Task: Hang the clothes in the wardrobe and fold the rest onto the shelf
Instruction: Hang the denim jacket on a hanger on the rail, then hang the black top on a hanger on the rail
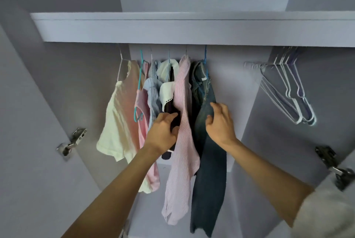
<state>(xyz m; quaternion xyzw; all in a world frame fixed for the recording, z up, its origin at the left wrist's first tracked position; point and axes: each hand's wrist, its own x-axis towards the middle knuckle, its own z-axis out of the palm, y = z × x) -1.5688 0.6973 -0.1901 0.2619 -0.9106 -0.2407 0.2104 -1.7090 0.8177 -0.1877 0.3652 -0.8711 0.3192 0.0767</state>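
From the head camera, both arms reach up into an open wardrobe whose shelf runs across above a row of hanging clothes. The left hand is at the dark garment in the middle of the row, its fingers curled against the dark cloth with the thumb at the near edge of the pink striped shirt; whether it truly pinches the cloth or only presses it aside cannot be told. The right hand lies on the jeans, fingers spread and loosely bent over the denim, thumb toward the striped shirt, holding nothing closed. The striped shirt hangs between the two hands, and the jeans hang at the right end of the row on a blue hanger. To the left of the dark garment hang a white collared piece, a light blue top, a pink top on a teal hanger and a cream top at the far left. The clothes are packed close together; right of the jeans the back wall is bare up to a cluster of empty white hangers at the far right. Metal hinges sit on the side panels, left and right.
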